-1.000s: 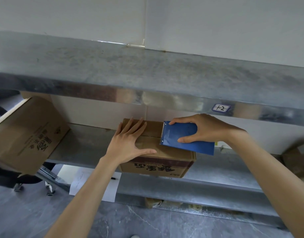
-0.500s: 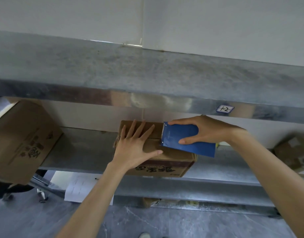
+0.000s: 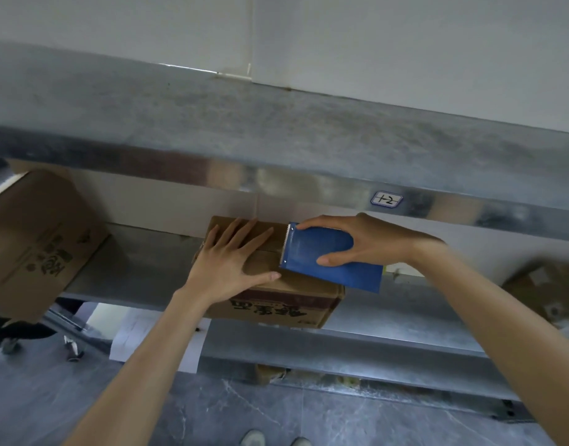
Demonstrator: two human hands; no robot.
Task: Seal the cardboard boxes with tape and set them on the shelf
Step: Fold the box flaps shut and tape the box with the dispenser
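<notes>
A small brown cardboard box (image 3: 286, 300) with dark printed characters on its front sits on the middle metal shelf (image 3: 132, 268). My left hand (image 3: 228, 265) lies flat on the box's top, fingers spread and straight. My right hand (image 3: 370, 243) grips a blue tape dispenser (image 3: 321, 255) by its sides; the dispenser's toothed edge points left and rests over the right half of the box top.
A larger printed cardboard box (image 3: 35, 246) stands at the left end of the shelf, and another box (image 3: 547, 294) sits blurred at the right. The upper shelf (image 3: 276, 140) overhangs closely, with a label (image 3: 386, 199) on its front edge. A white sheet (image 3: 154, 342) lies on the floor below.
Both hands stay in place on the box and dispenser. My view has tipped down and shifted a little, so the left box sits further left in frame.
</notes>
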